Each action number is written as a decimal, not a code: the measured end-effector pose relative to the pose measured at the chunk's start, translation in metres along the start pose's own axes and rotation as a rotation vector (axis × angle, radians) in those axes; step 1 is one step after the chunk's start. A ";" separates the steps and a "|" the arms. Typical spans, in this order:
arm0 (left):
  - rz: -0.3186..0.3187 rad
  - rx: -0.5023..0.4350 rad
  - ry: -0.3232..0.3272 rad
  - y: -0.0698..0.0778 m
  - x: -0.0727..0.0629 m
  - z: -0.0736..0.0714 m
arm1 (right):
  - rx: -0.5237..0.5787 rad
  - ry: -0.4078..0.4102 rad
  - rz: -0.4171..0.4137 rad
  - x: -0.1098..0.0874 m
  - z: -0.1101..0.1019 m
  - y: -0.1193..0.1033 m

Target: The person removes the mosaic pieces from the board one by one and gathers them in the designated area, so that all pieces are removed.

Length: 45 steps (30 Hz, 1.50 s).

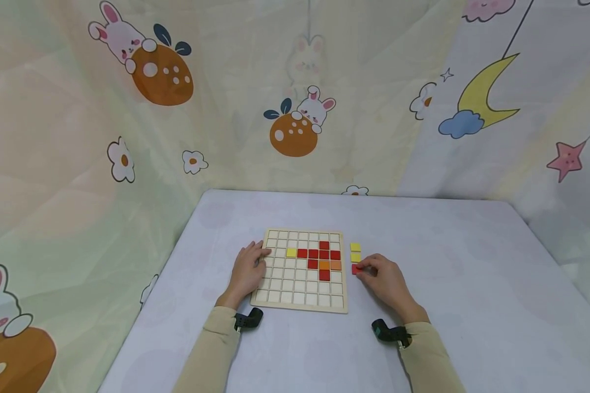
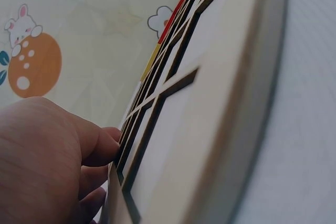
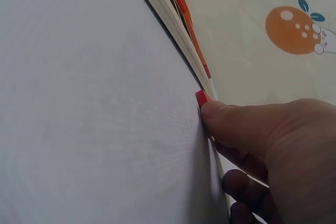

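A square wooden grid board [image 1: 300, 309] lies on the table, with several red tiles [image 1: 313, 254], two orange tiles [image 1: 324, 265] and one yellow tile [image 1: 291, 252] in its cells. My left hand [image 1: 247, 271] rests at the board's left edge, its fingertips touching the rim and nearby cells. To the right of the board, my right hand [image 1: 385, 281] pinches a red tile [image 3: 201, 98] at table level between thumb and fingers. The fingers' far side of that grip is partly hidden in the right wrist view. Two loose yellow tiles [image 1: 355, 247] lie just beyond that hand, in line with the red one.
The table [image 1: 472, 284] has a pale, faintly spotted cover. Behind it hangs a printed cloth [image 1: 236, 109] with rabbits, flowers and a moon. Black wrist cameras [image 1: 392, 333] are strapped over both beige sleeves.
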<state>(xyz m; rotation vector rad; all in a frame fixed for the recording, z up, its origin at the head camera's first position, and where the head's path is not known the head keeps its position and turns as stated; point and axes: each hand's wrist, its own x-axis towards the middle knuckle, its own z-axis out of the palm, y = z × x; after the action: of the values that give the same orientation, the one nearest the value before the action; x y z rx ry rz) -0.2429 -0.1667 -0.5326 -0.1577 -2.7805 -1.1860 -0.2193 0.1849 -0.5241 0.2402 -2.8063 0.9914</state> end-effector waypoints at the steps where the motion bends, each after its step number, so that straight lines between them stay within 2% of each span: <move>1: 0.000 -0.002 0.000 0.000 0.000 0.000 | -0.003 0.002 -0.003 0.000 0.000 0.000; 19: 0.004 0.010 -0.001 0.000 0.000 0.000 | 0.020 0.007 -0.002 0.000 0.002 0.000; 31: 0.010 0.007 0.000 -0.002 0.000 0.000 | 0.006 0.006 0.033 0.000 0.003 -0.003; 45: 0.000 0.008 -0.001 0.000 0.000 0.000 | 0.019 0.008 0.009 0.000 0.002 -0.001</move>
<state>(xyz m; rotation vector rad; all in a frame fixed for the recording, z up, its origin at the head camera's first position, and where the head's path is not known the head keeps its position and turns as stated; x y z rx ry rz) -0.2432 -0.1667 -0.5323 -0.1579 -2.7858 -1.1753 -0.2192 0.1830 -0.5254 0.2252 -2.7941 1.0190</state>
